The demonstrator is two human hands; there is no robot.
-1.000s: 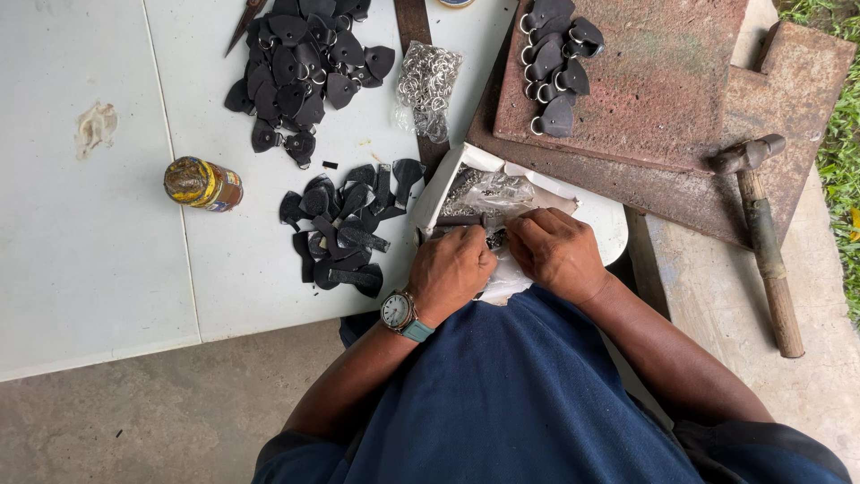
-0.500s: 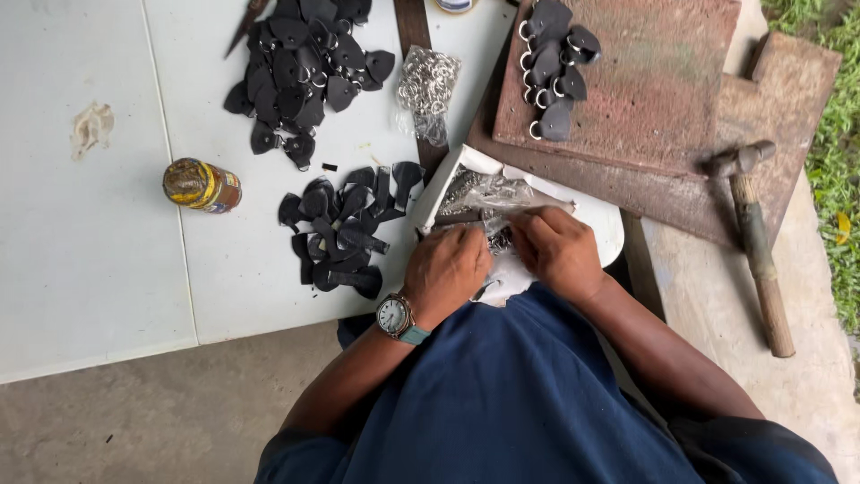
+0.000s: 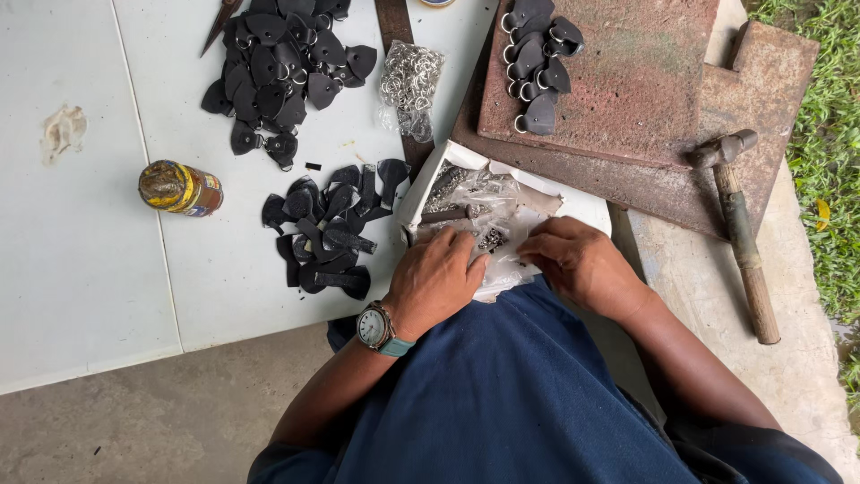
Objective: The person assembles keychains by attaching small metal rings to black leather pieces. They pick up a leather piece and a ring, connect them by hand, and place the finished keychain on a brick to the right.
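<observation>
A white cardboard box (image 3: 445,164) lined with clear plastic holds small dark metal pieces (image 3: 491,238). My left hand (image 3: 436,280), a watch on its wrist, rests at the box's near edge with the fingers curled over the plastic and the metal pieces. My right hand (image 3: 580,263) lies beside it on the box's right side, fingertips pinched toward the same spot. What the fingers hold is hidden. A pile of black leather tabs (image 3: 327,224) lies just left of the box.
A larger heap of black leather tabs (image 3: 284,63) and a bag of metal rings (image 3: 411,82) lie farther back. Tabs with rings (image 3: 537,63) sit on a rusty block (image 3: 627,81). A hammer (image 3: 739,229) lies at right, a small can (image 3: 179,187) at left.
Both hands have shifted slightly nearer the box's front edge and spread a little apart; the camera view has drifted.
</observation>
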